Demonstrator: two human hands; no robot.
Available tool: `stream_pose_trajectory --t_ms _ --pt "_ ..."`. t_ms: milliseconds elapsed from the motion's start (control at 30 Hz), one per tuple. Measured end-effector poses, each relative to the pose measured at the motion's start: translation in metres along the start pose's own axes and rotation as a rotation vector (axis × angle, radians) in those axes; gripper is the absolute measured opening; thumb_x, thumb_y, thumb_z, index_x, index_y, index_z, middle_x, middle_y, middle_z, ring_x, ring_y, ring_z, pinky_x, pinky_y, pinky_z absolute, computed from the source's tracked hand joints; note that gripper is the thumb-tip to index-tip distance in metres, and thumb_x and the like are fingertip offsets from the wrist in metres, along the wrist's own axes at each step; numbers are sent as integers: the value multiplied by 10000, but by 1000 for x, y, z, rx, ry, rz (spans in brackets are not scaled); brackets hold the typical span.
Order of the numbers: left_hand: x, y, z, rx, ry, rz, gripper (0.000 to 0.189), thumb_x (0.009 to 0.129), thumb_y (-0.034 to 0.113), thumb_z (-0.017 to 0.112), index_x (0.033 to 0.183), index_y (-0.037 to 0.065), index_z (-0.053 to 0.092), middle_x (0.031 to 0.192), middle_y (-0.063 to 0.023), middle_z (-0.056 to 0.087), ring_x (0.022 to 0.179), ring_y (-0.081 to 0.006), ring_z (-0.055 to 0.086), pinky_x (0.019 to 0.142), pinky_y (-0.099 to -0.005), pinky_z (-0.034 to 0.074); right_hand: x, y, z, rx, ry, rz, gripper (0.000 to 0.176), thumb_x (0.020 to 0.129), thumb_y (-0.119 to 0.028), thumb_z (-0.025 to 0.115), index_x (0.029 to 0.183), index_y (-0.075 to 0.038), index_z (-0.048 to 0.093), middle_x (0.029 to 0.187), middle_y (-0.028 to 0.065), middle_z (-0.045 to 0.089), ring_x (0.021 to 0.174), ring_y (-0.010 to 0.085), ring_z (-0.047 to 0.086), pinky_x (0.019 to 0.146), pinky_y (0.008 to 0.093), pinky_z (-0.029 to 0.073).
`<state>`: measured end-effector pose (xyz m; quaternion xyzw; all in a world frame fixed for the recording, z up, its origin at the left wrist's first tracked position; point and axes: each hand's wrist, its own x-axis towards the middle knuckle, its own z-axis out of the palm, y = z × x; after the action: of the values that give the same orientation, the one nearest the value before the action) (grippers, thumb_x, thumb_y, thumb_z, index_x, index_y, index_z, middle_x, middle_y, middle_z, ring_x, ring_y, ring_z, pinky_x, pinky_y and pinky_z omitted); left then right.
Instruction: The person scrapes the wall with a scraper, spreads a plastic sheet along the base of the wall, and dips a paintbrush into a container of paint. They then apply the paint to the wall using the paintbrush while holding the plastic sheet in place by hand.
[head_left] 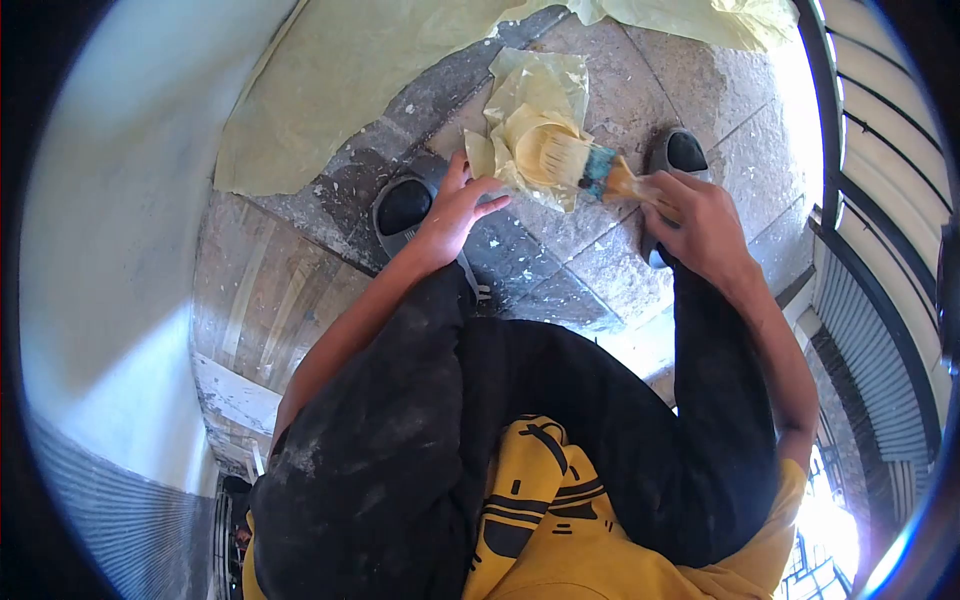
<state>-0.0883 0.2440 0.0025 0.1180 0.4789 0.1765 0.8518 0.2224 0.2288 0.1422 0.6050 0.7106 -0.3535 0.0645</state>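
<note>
My right hand (695, 220) is wrapped round the wooden handle of a wide paintbrush (598, 172). The brush has a blue-green stained band, and its pale bristles lie over a container of cream-coloured paint (530, 140). Crumpled yellowish paper (540, 78) surrounds the container on the floor. My left hand (462, 212) is beside the paper's lower left edge, fingers apart, with nothing visible in it. Whether its fingertips touch the paper is hard to tell.
A large yellowish sheet (330, 110) covers the floor at upper left, beside a pale wall (120, 220). Paint-spattered tiles (590, 270) lie beneath my dark shoes (405, 207). Metal railings (880, 200) stand at right.
</note>
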Motion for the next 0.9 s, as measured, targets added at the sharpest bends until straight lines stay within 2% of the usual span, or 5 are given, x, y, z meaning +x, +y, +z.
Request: stream_pose_trajectory --t_ms 167,200,333,667,900 --pt "-5 2 -26 84 10 -29 592 952 45 573 1493 82 334 1463 -106 423 1325 -240 492 1121 -477 468 -28 61 12 616 -87 281 292 885 -225 743 1087 -20 699 853 92 726 732 178 666 663 353 503" --pt "-9 6 -26 124 34 -10 610 943 35 551 1505 86 319 1448 -127 423 1325 -255 486 1127 -471 456 -30 71 22 758 -44 242 272 917 -249 730 1080 -34 701 753 8 641 671 70 554 591 269 421" --pt "-15 20 -38 222 60 4 612 937 29 525 1509 84 314 1434 -131 426 1315 -259 491 1118 -460 460 -25 89 42 1149 -213 340 194 951 -222 668 1067 -67 646 662 -23 487 539 19 392 455 212 235" --pt "-6 34 -45 260 185 105 572 928 31 509 1475 60 345 1356 -141 485 1212 -256 571 1076 -419 478 -26 111 77 1664 -374 439 216 928 -188 656 1083 -38 647 721 45 583 513 45 432 415 201 279" --pt "10 57 -56 389 191 220 444 930 38 516 1372 57 484 1288 -116 514 1172 -229 608 1024 -373 503 -31 105 63 1800 -400 165 303 846 -204 776 1076 -24 695 732 58 647 496 52 454 422 203 287"
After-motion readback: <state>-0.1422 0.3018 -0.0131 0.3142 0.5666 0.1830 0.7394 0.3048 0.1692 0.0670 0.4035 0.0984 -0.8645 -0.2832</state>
